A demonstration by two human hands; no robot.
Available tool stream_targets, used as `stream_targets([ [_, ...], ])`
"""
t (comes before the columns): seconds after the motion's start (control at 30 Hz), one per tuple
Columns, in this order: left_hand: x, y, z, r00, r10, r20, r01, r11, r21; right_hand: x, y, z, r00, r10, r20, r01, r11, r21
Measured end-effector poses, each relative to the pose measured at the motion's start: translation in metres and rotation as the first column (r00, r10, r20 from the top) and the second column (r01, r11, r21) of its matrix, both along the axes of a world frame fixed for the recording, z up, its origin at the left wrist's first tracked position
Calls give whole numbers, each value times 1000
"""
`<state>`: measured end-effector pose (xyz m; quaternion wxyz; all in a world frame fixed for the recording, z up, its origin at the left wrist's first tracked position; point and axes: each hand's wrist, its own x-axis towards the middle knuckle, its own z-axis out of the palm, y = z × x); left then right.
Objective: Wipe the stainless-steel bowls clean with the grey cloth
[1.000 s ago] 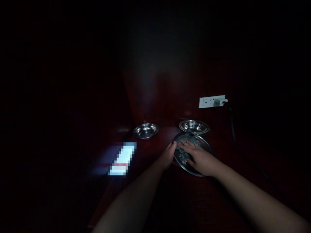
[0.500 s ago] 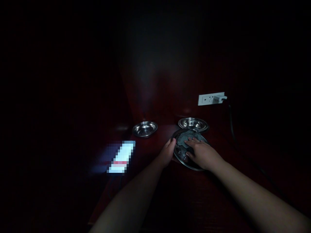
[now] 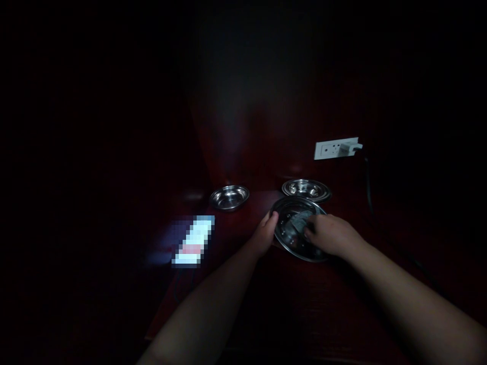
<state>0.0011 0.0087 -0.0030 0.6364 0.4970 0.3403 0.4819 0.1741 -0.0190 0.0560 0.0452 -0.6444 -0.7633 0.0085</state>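
Observation:
A shiny metal bowl is tilted up between my hands. My left hand grips its left rim, thumb on the inside edge and the other fingers hidden beneath. A grey-green cloth lies bunched against the inner surface. My right hand reaches in over the right rim with curled fingers closed on this cloth; the fingertips are partly hidden and dim. Just behind the held bowl sits a stack of metal dishes.
Another metal bowl stands at the back left. Nearer on the left is a bright, pixelated screen. A white wall socket holds a plug, with a dark cord hanging beside it. The dark red tabletop is dimly lit.
My right hand has gone from spread flat on the cloth to curled fingers and has moved right. The cloth has shrunk from a wide spread to a smaller bunch. The view has shifted slightly.

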Motion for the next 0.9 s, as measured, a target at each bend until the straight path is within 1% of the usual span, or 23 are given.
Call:
stream_targets([
  [0.07, 0, 1, -1, 1000, 10, 6, -11, 999, 30, 0, 0, -2, 998, 52, -19, -52, 999, 2],
  [0.17, -1, 3, -3, 1000, -8, 11, 7, 998, 67, -1, -1, -7, 975, 193, -115, -194, 981, 0],
  [0.33, 0, 2, -3, 999, -10, 32, 7, 996, 91, -6, -7, -11, 875, 410, -257, -417, 909, 29],
  [0.47, 1, 0, 0, 998, -27, 58, 18, 988, 150, -14, -12, -13, 783, 519, -343, -535, 843, 54],
  [0.53, 1, 0, 0, 998, -33, 54, 24, 986, 164, -17, -14, -14, 746, 546, -381, -557, 826, 92],
  [0.63, 0, 1, -1, 999, -28, 31, 23, 990, 139, -19, -14, -15, 712, 556, -429, -552, 821, 148],
  [0.8, 0, 1, -3, 1000, 2, 17, -4, 994, 110, -22, -12, -19, 675, 525, -518, -493, 844, 212],
  [0.9, 0, 1, -3, 1000, 11, 6, -12, 996, 86, -24, -11, -19, 633, 496, -594, -456, 859, 231],
])
